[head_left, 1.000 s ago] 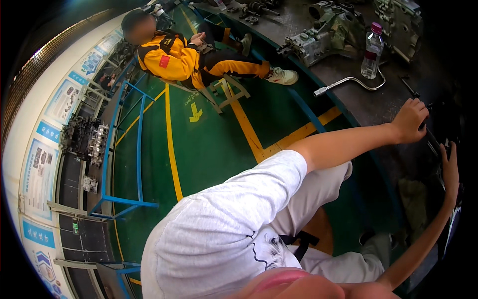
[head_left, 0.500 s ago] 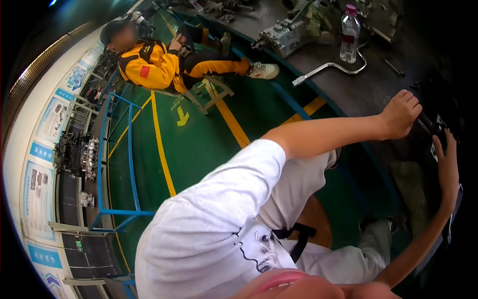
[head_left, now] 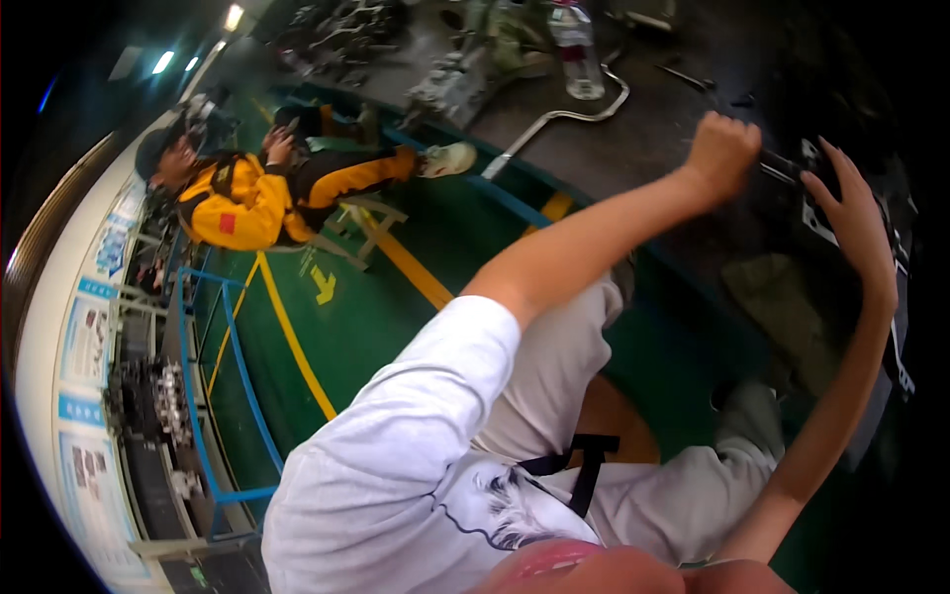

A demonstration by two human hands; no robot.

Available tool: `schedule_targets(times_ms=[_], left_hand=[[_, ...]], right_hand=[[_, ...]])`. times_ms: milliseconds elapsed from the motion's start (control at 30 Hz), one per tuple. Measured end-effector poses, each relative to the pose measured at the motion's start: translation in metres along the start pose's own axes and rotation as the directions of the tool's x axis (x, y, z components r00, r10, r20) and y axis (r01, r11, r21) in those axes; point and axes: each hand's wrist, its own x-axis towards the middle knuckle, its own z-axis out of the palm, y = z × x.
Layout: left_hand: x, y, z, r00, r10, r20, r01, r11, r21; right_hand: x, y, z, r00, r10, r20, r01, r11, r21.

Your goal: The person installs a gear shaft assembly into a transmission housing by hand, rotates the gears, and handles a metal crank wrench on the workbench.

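Note:
My left hand is closed in a fist around the end of a dark, shiny rod-shaped tool; its exact kind cannot be made out. From the fist the tool runs right, to a flat metal part with holes. My right hand rests at this part, thumb and fingers spread apart along it. The far side of the part is lost in shadow. A clear bottle and a bent metal bar wrench are on the dark workbench, beyond my left hand.
Metal castings and small loose parts lie farther along the bench. A folded olive cloth is near its front edge. A person in an orange and black jacket sits on a stool at the left. A blue metal frame stands on the green floor.
The view has turned, so bench, bottle and hands appear shifted left. More of the metal part shows beside my right hand. My left fist stays closed on the tool.

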Motion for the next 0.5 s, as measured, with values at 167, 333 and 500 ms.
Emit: schedule_targets(times_ms=[167,333,500], left_hand=[[0.013,-0.011,-0.029,0.847,-0.263,0.463,0.249,0.964,0.092],[0.005,-0.015,-0.026,0.875,-0.259,0.410,0.229,0.966,0.121],[0.024,-0.003,-0.013,0.901,-0.212,0.378,0.208,0.977,0.053]], right_hand=[[0.004,0.002,0.030,0.991,-0.116,-0.068,0.102,0.978,-0.184],[0.009,0.002,0.035,0.998,-0.065,-0.025,0.065,0.998,0.018],[0.028,0.071,0.046,0.993,-0.019,-0.116,0.018,1.000,-0.009]])
